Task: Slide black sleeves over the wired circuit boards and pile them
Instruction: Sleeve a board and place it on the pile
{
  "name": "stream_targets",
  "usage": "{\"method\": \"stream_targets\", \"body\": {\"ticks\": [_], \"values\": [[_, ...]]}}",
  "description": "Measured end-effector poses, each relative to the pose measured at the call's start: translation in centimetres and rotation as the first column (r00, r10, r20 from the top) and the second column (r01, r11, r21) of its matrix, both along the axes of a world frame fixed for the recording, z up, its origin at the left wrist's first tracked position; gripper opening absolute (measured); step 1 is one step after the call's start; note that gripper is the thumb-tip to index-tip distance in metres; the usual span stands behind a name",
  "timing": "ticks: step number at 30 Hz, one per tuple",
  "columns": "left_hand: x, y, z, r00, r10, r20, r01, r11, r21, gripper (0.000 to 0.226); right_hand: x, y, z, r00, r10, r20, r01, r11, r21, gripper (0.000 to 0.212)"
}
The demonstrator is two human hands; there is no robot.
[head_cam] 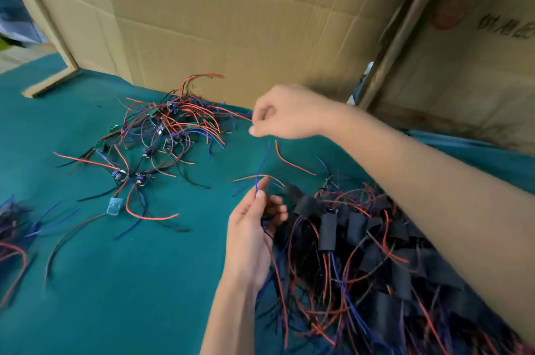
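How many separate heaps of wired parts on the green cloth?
3: bare boards at centre back, sleeved pile at right under the right arm, a blurred third heap cut off at the left edge.

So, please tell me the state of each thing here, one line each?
Left hand: holds a sleeved board with its wires.
Right hand: fingers curled, raised above the cloth; blurred, contents unclear.
Bare boards: unsleeved, in a loose tangle.
Sleeved boards: covered, piled.

Two hands are at work, the left hand (pixel 251 239) and the right hand (pixel 285 114). Three heaps of wired boards lie around them: bare boards (pixel 170 128) beyond, sleeved ones (pixel 376 253) beside, a third (pixel 11 227) far left. Two cardboard sheets (pixel 231 13) stand behind.
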State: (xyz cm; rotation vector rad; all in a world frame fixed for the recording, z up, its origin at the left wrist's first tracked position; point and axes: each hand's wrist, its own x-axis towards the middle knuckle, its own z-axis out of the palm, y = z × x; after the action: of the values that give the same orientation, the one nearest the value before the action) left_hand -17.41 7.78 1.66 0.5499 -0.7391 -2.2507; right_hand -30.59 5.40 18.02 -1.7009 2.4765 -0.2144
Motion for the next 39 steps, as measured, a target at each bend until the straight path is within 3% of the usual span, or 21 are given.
{"method": "stream_targets", "body": {"ticks": [3, 6, 8, 11, 17, 29, 32, 36, 39], "values": [[0.0, 0.1, 0.0, 0.999, 0.002, 0.055, 0.002, 0.997, -0.079, 0.031, -9.0, 5.9, -1.7, 0.938, -0.331, -0.108, 0.341, 0.936, 0.089, 0.029], [0.1, 0.1, 0.0, 0.998, -0.006, 0.057, 0.012, 0.995, -0.103, 0.033, -16.5, 13.9, -4.9, 0.759, -0.627, -0.176, 0.652, 0.727, 0.217, 0.055], [0.2, 0.1, -0.1, 0.998, -0.013, 0.059, 0.019, 0.994, -0.109, 0.033, -19.1, 18.6, -7.0, 0.675, -0.721, -0.159, 0.73, 0.622, 0.283, 0.06], [0.1, 0.2, -0.1, 0.997, -0.017, 0.069, 0.026, 0.991, -0.129, 0.032, -20.1, 22.0, -8.9, 0.621, -0.782, -0.048, 0.754, 0.581, 0.306, 0.056], [0.3, 0.3, 0.1, 0.998, -0.018, 0.058, 0.023, 0.996, -0.092, 0.032, -19.6, 21.6, -9.9, 0.637, -0.771, 0.005, 0.767, 0.634, 0.105, 0.021], [0.4, 0.0, 0.1, 0.996, -0.027, 0.086, 0.035, 0.995, -0.09, 0.033, -17.6, 17.3, -9.1, 0.6, -0.785, 0.151, 0.796, 0.605, -0.017, 0.043], [0.4, -0.1, 0.0, 0.996, -0.029, 0.08, 0.036, 0.995, -0.089, 0.033, -16.0, 15.1, -6.9, 0.667, -0.704, 0.245, 0.742, 0.656, -0.137, 0.036], [0.3, -0.2, -0.2, 0.995, -0.046, 0.084, 0.054, 0.993, -0.101, 0.033, -9.8, 11.9, -2.2, 0.799, -0.471, 0.374, 0.595, 0.709, -0.378, 0.015], [0.4, -0.2, -0.1, 0.995, -0.035, 0.088, 0.047, 0.99, -0.136, 0.031, -2.1, 10.2, -1.2, 0.909, -0.3, 0.291, 0.405, 0.805, -0.433, 0.04]]}}
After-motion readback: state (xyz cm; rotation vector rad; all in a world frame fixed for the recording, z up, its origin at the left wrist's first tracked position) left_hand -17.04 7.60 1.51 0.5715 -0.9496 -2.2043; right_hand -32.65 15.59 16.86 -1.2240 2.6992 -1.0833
